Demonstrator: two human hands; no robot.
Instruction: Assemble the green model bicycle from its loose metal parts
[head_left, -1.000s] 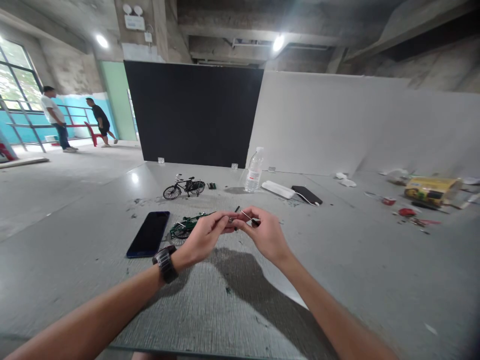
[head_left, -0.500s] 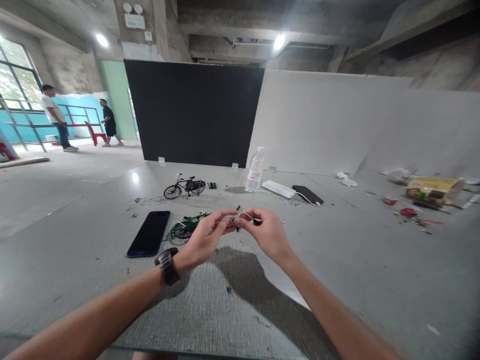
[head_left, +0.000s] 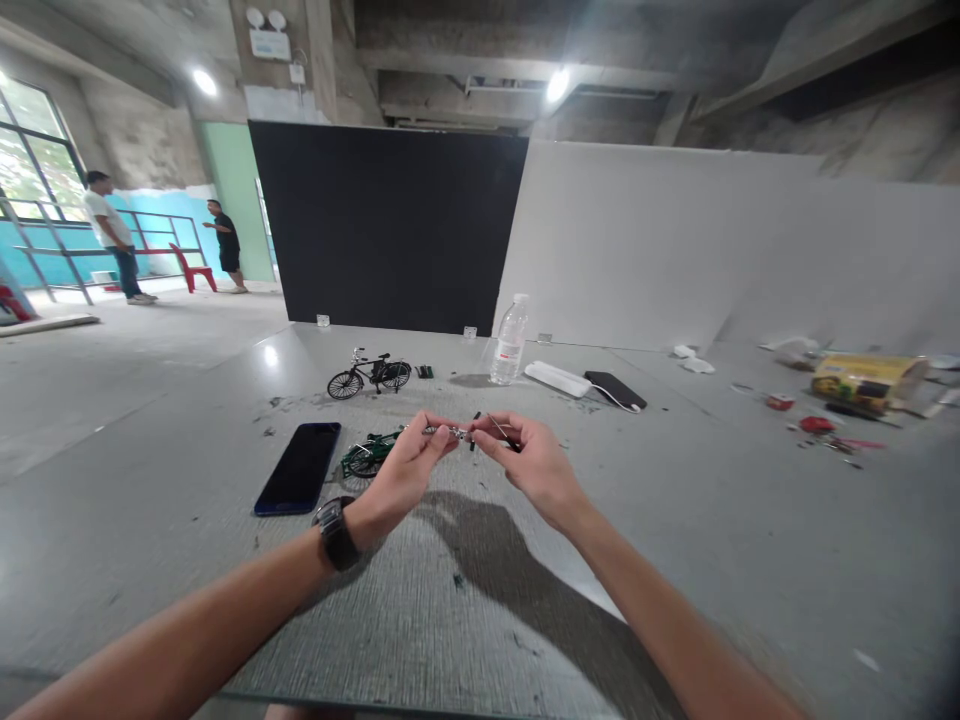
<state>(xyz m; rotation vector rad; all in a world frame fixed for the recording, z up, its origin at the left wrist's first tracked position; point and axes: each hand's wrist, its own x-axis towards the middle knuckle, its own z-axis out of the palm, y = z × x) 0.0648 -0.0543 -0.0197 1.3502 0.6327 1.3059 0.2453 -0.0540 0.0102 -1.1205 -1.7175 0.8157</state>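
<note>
My left hand (head_left: pixel 412 462) is closed in a pinch on a small silver metal part (head_left: pixel 460 434) with black ends, which looks like a model bicycle's handlebar. The fingers of my right hand (head_left: pixel 532 460) meet the same part at its right side. A thin metal tool (head_left: pixel 498 429), like a small screwdriver, also lies in my right hand; its handle is mostly hidden. Just behind my left hand, a green model bicycle (head_left: pixel 367 456) lies on the table, partly covered by the fingers. Farther back stands a complete black model bicycle (head_left: pixel 369 374).
Left of my hands lies a dark phone (head_left: pixel 298 468). Behind them are a small green piece (head_left: pixel 425 371), a water bottle (head_left: pixel 510 342), a white stick-like box (head_left: pixel 557 379) and a cabled power bank (head_left: pixel 615 389). A yellow packet (head_left: pixel 862 380) and red bits (head_left: pixel 817 425) lie right.
My left hand has tilted slightly and its fingers have drawn back, baring more of the silver part. The black-ended piece has turned between my hands. In the background one person has turned.
</note>
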